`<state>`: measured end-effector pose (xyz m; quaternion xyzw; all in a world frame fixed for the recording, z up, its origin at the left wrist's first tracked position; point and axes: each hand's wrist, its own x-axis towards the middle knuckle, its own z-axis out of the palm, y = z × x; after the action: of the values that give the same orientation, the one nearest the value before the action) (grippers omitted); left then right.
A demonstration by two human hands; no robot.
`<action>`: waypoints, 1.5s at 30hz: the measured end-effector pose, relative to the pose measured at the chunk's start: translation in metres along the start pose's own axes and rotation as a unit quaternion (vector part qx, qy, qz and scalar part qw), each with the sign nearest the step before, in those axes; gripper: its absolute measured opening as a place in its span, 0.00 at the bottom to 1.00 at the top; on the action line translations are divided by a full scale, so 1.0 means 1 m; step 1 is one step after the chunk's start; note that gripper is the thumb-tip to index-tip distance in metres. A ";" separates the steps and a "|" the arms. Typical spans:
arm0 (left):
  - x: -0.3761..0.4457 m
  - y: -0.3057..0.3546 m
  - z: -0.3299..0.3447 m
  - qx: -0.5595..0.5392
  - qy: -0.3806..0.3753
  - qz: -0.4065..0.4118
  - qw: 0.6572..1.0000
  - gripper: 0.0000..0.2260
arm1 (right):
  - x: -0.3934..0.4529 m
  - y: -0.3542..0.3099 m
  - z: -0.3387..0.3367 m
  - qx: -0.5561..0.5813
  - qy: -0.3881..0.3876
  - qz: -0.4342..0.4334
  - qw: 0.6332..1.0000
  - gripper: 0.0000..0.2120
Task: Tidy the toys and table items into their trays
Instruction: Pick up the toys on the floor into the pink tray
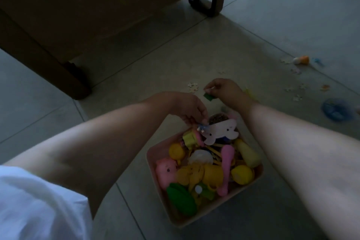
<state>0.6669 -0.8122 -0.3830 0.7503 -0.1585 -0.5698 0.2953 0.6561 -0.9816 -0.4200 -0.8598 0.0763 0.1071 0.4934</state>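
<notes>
**Green block pinched beyond a full tray**

The tray (153, 163) sat nearest on the floor, heaped with toys. At its far rim the left hand (187, 107) pinched a small bluish toy (201, 127). Just beyond, the right hand (226, 91) pinched a green block (207, 97) above puzzle pieces (192, 86).
</notes>
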 end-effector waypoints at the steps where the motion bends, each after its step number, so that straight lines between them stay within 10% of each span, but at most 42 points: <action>1: -0.001 0.006 0.001 -0.003 -0.025 0.000 1.000 0.04 | -0.008 -0.004 -0.006 0.026 -0.006 0.000 1.000 0.09; 6: 0.003 0.018 0.010 0.039 0.016 -0.022 0.999 0.04 | -0.052 0.002 -0.028 -0.050 -0.107 0.043 0.992 0.15; 13: 0.019 0.001 0.024 0.220 0.203 -0.015 0.954 0.10 | -0.036 0.043 -0.037 -0.104 0.118 0.085 0.984 0.06; 21: 0.032 -0.006 0.038 0.409 0.228 0.009 0.884 0.13 | -0.007 0.063 -0.021 -0.340 -0.101 0.054 0.934 0.19; 30: 0.051 0.023 0.025 0.420 0.253 0.010 0.871 0.14 | 0.001 0.069 -0.033 -0.364 -0.125 -0.005 0.923 0.11; 36: 0.059 0.032 0.013 0.382 0.283 0.000 0.880 0.12 | -0.011 0.089 -0.046 -0.285 -0.022 0.034 0.958 0.08; 42: 0.068 0.018 -0.024 0.274 0.354 -0.079 0.891 0.19 | -0.012 0.072 -0.051 0.001 0.142 0.101 0.985 0.10; 45: 0.073 0.001 -0.035 0.244 0.412 -0.084 0.874 0.19 | -0.009 0.045 -0.054 0.184 0.102 0.088 0.974 0.08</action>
<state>0.7223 -0.8458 -0.4317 0.9758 -0.0930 -0.1746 0.0927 0.6430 -1.0510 -0.4290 -0.7503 0.2201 0.0462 0.6216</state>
